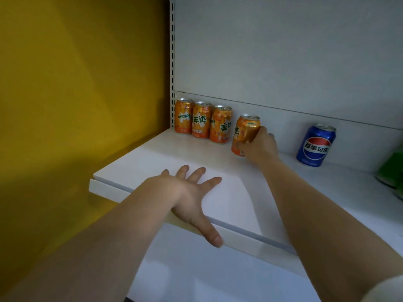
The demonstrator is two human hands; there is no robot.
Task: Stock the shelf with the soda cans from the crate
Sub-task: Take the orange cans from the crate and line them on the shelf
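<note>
I am wrapping my right hand (260, 143) around the orange can (245, 135) near the shelf's (218, 192) back edge, just beside three orange cans (201, 122). It is looking rigid, slick, probably full; mid-body suits. My left hand (192, 192) is lying flat, fingers spread.

A flat mustard-yellow painted wall (76, 94) occupies the left side of the view. Against its right edge stands a white metal slotted upright rail (172, 51), running vertically. To the right of the rail, a pale grey-white back panel (283, 51) closes off the rear, with a horizontal seam (283, 109) across its lower part. Lighting is dim and even, with soft shadow darkening the lower part of the yellow wall
</note>
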